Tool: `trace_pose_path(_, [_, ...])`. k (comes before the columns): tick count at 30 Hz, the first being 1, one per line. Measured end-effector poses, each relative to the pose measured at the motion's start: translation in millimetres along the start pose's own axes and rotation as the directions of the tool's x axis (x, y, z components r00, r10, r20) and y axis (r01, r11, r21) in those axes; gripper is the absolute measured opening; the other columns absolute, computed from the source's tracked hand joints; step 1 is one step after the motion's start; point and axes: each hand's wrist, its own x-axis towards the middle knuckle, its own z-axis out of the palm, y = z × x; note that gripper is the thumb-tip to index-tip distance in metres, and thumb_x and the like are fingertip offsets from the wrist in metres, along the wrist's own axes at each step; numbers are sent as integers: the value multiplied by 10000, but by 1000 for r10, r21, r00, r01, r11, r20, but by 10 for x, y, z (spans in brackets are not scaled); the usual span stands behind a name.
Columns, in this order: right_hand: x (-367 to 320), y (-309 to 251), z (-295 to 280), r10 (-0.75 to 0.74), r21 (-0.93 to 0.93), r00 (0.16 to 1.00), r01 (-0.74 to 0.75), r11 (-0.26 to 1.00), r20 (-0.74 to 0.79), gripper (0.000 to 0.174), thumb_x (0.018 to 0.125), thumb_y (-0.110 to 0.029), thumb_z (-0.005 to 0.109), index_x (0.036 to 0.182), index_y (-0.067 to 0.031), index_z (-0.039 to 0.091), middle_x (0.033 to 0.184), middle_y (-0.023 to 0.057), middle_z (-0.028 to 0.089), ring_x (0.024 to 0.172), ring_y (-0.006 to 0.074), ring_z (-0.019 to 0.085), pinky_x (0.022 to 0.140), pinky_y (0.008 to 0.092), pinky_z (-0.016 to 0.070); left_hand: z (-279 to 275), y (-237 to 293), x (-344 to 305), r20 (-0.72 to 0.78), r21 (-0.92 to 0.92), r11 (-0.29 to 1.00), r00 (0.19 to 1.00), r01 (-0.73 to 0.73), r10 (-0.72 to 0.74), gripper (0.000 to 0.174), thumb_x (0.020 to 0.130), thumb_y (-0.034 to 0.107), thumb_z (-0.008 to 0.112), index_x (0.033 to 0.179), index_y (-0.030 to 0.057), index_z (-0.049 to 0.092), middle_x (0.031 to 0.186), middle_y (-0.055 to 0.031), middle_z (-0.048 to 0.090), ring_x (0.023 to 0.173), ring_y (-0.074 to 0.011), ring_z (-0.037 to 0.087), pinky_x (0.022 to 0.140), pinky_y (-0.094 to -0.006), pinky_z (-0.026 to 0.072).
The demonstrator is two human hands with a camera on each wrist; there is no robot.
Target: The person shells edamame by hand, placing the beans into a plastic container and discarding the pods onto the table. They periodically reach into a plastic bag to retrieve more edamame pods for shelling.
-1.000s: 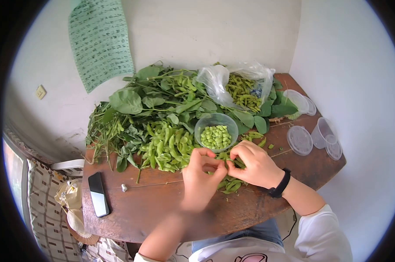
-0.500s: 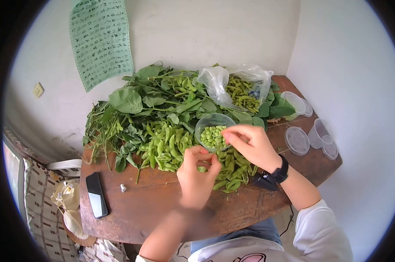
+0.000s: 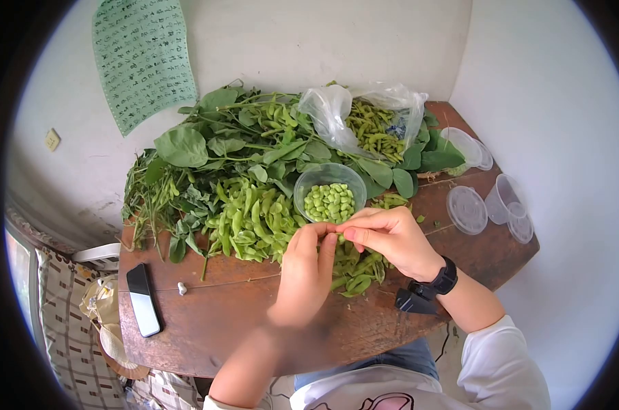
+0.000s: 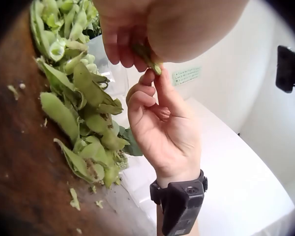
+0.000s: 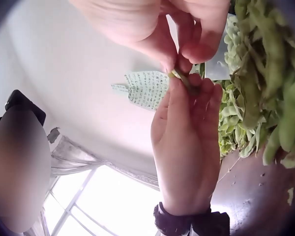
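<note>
My left hand [image 3: 304,270] and right hand [image 3: 395,239] meet fingertip to fingertip just in front of a clear plastic bowl [image 3: 360,181] of shelled green soybeans [image 3: 330,201]. Between them is a small green soybean pod [image 4: 148,59]. In the right wrist view, the left thumb and fingers pinch one part of the pod [image 5: 188,82], and the right thumb and finger grip its tip from above. Below the hands lies a heap of green pods [image 3: 358,275]; another pile of pods [image 3: 248,219] is left of the bowl.
Leafy soybean stalks [image 3: 227,143] cover the back of the wooden table [image 3: 207,328]. A plastic bag [image 3: 330,113] holds more pods. Clear lids [image 3: 466,210] and a plastic cup [image 3: 502,198] stand at the right. A phone [image 3: 143,301] and small white object [image 3: 181,288] lie at left.
Half a second ago the right hand was over the bowl's right edge, apart from the left. It has come back down to the left hand, and both now hold the pod.
</note>
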Motion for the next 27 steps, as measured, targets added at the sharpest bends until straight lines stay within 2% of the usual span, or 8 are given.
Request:
trace_pose_path(9, [13,10,-27,-40,-10,999,39,999,-16,170,911,-67,648,1041,9,726,932,59,681,686,79,581,609,215,463,-74,50,28,155,-20,999,987,49,-45,172,959,93,573,1060,-46,586,960,-185,649,884,-307,644,780,-355,500])
trace_pose_path(12, [2,-55,-26,27,-30,1000,-27,999,-2,143,904,-17,645,1013,34,723,911,47,652,756,101,588,685,228,477,-92,42,42,173,-19,1000,985,21,-17,169,962,92,565,1056,-46,588,944,-183,641,865,-314,635,763,-362,495])
trace_pose_path(15, [12,-23,-44,-106,-142,994,107,984,17,146,899,-18,652,1018,28,724,942,55,658,835,113,599,746,237,483,-116,25,62,197,-6,999,980,-35,36,164,966,92,554,1049,-45,592,925,-176,633,841,-303,626,750,-354,489])
trace_pose_path(17, [16,-35,-54,-49,3,999,49,999,16,151,892,-14,660,1022,27,724,974,62,659,898,124,600,802,245,479,-127,18,65,220,-6,998,973,-66,65,163,969,93,550,1047,-43,594,918,-171,630,830,-290,623,747,-345,486])
trace_pose_path(21, [8,-37,-85,-46,43,997,43,998,70,154,888,-3,659,1024,23,725,1006,76,649,913,139,600,808,260,484,-170,11,56,297,-220,968,953,123,-53,165,960,92,571,1061,-36,598,915,-144,626,823,-243,608,746,-328,485])
trace_pose_path(23, [8,-13,-101,-53,258,988,14,966,145,148,893,3,648,1021,22,721,1028,85,624,911,167,598,810,293,495,-178,26,45,343,-303,930,934,208,-97,171,972,102,564,1064,-38,600,913,-116,634,826,-192,608,756,-304,485])
trace_pose_path(25, [4,39,-95,-68,324,984,10,946,168,149,897,1,643,1026,26,714,1035,88,611,907,181,598,805,311,503,-166,55,12,393,-548,754,907,363,-150,186,1009,142,525,1052,-16,613,943,-43,645,848,-112,586,783,-261,474])
trace_pose_path(27, [-3,86,-69,-83,389,978,3,921,189,151,901,0,638,1032,30,706,1043,92,598,903,195,597,800,329,512,-149,43,-6,403,-609,696,904,379,-140,194,1010,149,527,1055,-19,612,943,-46,645,845,-116,586,787,-265,478])
